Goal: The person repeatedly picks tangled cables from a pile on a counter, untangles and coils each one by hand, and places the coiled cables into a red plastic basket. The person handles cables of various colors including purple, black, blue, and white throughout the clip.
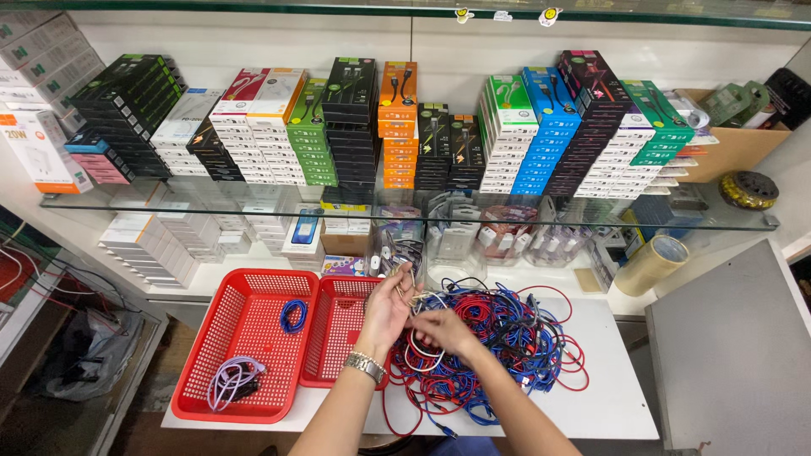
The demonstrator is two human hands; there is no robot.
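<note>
My left hand [386, 311], with a metal watch on its wrist, pinches cable ends raised just above the edge of a small red basket [329, 359]. My right hand [444, 329] grips a white cable [420, 359] looped beneath it. Both hands work at the left edge of a tangled pile of red, blue and black cables [507, 338] on the white table [608, 405]. A larger red basket [245, 325] to the left holds a coiled blue cable [293, 315] and a coiled lilac cable [232, 378].
A glass shelf [101, 203] carries stacked boxes of cables in many colours. Below it stand more boxes and clear containers. A roll of tape [651, 263] lies at the right, beside a grey panel [735, 355]. Loose wires hang at the far left.
</note>
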